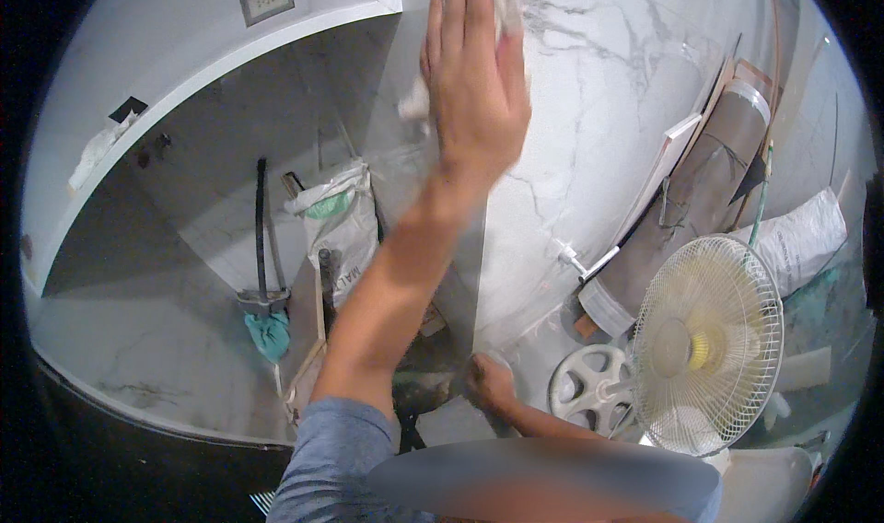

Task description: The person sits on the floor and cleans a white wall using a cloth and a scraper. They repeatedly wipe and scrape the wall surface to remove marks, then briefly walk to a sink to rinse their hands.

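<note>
High at the top centre, my left hand (474,90) lies with its fingers stretched out over a whitish rag (414,102), pressing it to a white marble-patterned panel (580,90). Bits of the rag stick out beside the thumb and below the palm. The left forearm crosses the middle of the view. Low in the centre, my right hand (494,382) is curled beside the bottom corner of the panel. Its fingers are mostly hidden, and what they hold, if anything, cannot be made out.
A white standing fan (704,343) with a round base (589,389) stands at right. Behind it lean a large brown roll (691,201) and a white sack (801,238). An arched niche at left holds a white bag (336,219) and a dark-handled tool with a teal cloth (267,334).
</note>
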`<action>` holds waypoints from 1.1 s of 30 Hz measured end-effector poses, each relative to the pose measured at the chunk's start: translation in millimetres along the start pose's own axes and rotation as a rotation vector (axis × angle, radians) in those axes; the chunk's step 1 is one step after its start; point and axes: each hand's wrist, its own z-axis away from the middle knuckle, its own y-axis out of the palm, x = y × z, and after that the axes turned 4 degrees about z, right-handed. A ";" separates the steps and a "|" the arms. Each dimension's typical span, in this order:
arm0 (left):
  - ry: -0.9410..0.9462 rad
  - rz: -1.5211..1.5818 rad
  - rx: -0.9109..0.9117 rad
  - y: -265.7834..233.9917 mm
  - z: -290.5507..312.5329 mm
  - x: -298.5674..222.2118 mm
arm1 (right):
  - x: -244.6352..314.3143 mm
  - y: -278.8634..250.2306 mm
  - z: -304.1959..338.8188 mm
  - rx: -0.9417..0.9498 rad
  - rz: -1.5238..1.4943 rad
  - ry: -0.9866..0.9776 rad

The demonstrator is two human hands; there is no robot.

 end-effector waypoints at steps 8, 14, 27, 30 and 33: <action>-0.664 -0.041 0.144 -30.3 288.8 -59.3 | 12.0 -2.9 0.0 0.068 -0.049 0.097; -0.297 0.132 -0.048 -8.5 142.6 2.8 | 2.6 -0.4 4.4 0.116 0.031 0.096; -1.349 0.257 -0.311 9.1 282.2 61.6 | 2.4 1.8 0.5 0.088 0.034 0.082; -1.405 0.229 -0.325 2.4 315.8 56.2 | 13.0 5.5 -1.4 0.102 0.009 0.099; -1.180 0.275 -0.317 4.4 280.3 30.3 | 12.9 5.5 -2.3 0.080 0.007 0.093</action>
